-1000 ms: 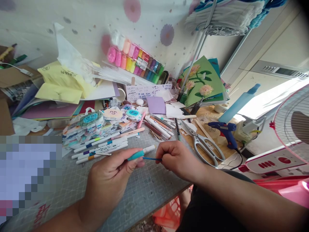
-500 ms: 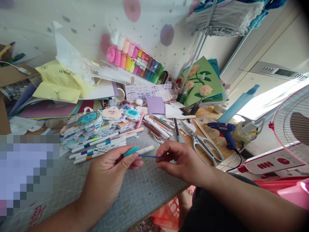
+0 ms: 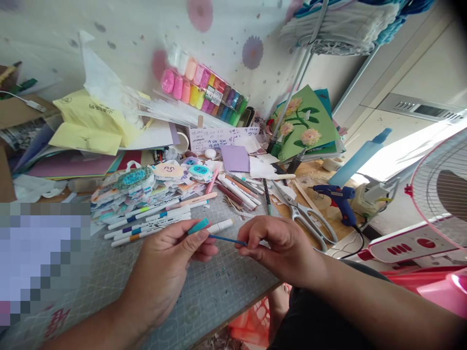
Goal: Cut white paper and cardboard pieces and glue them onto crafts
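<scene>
My left hand (image 3: 171,265) is closed on a teal-capped marker (image 3: 199,226) held over the grey cutting mat (image 3: 204,296). My right hand (image 3: 277,248) pinches the far end of a thin blue stick (image 3: 226,239) that runs between both hands. A white marker (image 3: 221,226) lies on the mat just behind my fingers. Several more markers (image 3: 153,221) lie in a row to the left of my left hand.
Scissors (image 3: 306,218) and a blue glue gun (image 3: 339,199) lie to the right. Paper craft pieces (image 3: 146,184), stacked coloured paper (image 3: 87,131), a clay set (image 3: 204,92) and a green flower card (image 3: 302,121) crowd the back. A fan (image 3: 438,194) stands at the right.
My right hand opened its fingers on the stick half a second ago, then pinched it again slightly lower. The left hand has tilted the marker's teal end upward.
</scene>
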A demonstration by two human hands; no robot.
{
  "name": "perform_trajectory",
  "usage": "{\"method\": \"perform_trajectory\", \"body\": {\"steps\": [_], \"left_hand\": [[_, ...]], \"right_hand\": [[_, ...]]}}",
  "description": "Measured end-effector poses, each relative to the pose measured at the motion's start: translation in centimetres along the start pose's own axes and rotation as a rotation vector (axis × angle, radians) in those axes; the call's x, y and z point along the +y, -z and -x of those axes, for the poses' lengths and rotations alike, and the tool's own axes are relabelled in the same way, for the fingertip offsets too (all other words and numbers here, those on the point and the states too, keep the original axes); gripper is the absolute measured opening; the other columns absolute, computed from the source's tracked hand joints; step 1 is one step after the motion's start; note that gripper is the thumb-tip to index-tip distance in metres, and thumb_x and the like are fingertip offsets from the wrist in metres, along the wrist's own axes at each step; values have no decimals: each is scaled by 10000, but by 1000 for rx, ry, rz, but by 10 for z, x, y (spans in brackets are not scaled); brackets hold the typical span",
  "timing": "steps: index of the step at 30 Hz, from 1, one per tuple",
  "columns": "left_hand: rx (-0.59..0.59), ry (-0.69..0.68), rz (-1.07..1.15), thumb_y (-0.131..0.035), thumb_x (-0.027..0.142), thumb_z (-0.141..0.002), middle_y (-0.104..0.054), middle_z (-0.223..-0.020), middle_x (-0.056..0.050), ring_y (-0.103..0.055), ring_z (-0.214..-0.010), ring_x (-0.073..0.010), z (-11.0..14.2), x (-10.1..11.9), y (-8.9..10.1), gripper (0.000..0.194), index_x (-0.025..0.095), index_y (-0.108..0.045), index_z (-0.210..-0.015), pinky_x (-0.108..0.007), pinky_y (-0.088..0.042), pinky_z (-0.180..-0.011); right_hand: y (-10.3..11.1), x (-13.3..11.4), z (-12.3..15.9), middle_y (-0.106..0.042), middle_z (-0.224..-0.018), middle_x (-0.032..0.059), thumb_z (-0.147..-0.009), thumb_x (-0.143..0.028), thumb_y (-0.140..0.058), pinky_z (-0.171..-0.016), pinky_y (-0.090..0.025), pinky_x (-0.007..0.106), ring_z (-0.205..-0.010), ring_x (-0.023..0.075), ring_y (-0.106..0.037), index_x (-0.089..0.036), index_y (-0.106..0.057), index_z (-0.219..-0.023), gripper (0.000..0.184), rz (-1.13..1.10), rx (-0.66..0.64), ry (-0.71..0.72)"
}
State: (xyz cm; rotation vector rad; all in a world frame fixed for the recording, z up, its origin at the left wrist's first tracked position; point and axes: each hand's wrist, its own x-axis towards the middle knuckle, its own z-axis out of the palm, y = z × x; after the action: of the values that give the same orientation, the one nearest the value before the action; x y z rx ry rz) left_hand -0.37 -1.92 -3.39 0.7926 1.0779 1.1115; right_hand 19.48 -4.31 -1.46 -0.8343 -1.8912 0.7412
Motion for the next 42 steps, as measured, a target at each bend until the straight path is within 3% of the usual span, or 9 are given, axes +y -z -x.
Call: {"method": "perform_trajectory", "body": {"steps": [5, 9, 12, 16, 19, 29, 36, 39, 42], "left_hand": [[5, 16, 48, -829, 261, -594, -715, -623, -9, -645, -562, -119, -3, 5, 0, 243, 153, -739, -792, -187, -530, -527], [-21, 15, 39, -823, 275, -611, -722, -633, -9, -643, -562, -115, -4, 3, 1, 242, 159, -736, -806, -189, -528, -539], [-40, 34, 25, -828, 283, -607, -727, -640, -7, -644, -545, -113, -3, 1, 1, 258, 165, -735, -816, -189, -526, -534], [-79, 78, -6, -818, 284, -627, -719, -622, -4, -646, -527, -109, 0, -1, 0, 238, 164, -734, -815, -178, -516, -512], [-102, 71, -36, -800, 273, -658, -725, -646, -3, -656, -549, -110, 0, -1, 1, 217, 167, -732, -836, -176, -522, -529], [-81, 25, -41, -772, 266, -695, -717, -638, 1, -648, -562, -106, -5, 0, 3, 190, 166, -727, -851, -181, -517, -547], [-108, 15, -58, -770, 275, -697, -720, -651, 4, -650, -573, -104, -4, -2, 4, 174, 178, -730, -836, -181, -518, -561], [-111, -11, -92, -773, 289, -693, -717, -660, 9, -648, -573, -105, -4, -4, 4, 181, 180, -729, -832, -185, -517, -559], [-111, -25, -149, -776, 309, -689, -710, -662, 9, -643, -571, -109, -4, -4, 3, 192, 176, -726, -819, -194, -514, -554]], "right_hand": [[5, -2, 3, -688, -749, 50, -824, -190, -686, -612, -529, 243, -670, 132, -656, -188, -533, -701, 197, -154, 33, -79], [8, 0, 4, -675, -749, 41, -811, -232, -703, -621, -531, 253, -666, 135, -642, -187, -576, -763, 143, -63, 52, -164], [8, 2, 4, -669, -805, 48, -820, -206, -685, -666, -535, 264, -725, 146, -637, -188, -606, -850, 87, 75, 22, -93], [5, -1, 2, -664, -779, 59, -850, -113, -615, -667, -518, 254, -720, 142, -634, -180, -590, -788, 94, 176, -43, 74], [5, -4, 1, -665, -773, 62, -850, -95, -599, -649, -516, 242, -703, 135, -634, -184, -567, -745, 142, 182, -76, 95], [19, -4, 11, -687, -733, 52, -802, -171, -703, -651, -535, 257, -690, 141, -661, -175, -581, -690, 165, -78, -57, -113], [24, -5, 21, -690, -703, 43, -798, -292, -715, -607, -530, 249, -645, 142, -652, -169, -629, -723, 168, -59, -25, -263], [28, -7, 19, -702, -679, 37, -842, -284, -661, -570, -523, 235, -597, 138, -650, -159, -675, -796, 134, 25, -156, -318], [32, -9, 19, -745, -911, 106, -899, -181, -553, -765, -537, 294, -839, 185, -691, -145, -706, -934, 161, 222, -359, -224]]}}
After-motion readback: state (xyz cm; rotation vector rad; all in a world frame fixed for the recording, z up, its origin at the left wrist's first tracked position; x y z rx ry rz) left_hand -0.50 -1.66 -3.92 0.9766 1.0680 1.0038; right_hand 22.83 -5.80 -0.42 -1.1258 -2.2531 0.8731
